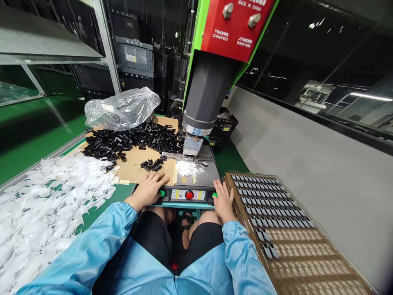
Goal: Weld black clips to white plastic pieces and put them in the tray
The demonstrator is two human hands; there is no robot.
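Well, I have the press (205, 90) in view; right of it sits the tray (266, 266), left of it the white heap (46, 205) and, closer, the black clips (132, 139). Before it my left hand (149, 190) and right hand (224, 200), fingers extended, grip nothing, each at a green button (214, 196) on its front.

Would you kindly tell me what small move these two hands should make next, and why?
Perhaps press the left green button and the right green button together: the left hand and the right hand lie right at them, both clear of the pale block below the machine's dark head. Whether either button is pressed now is hard to tell.
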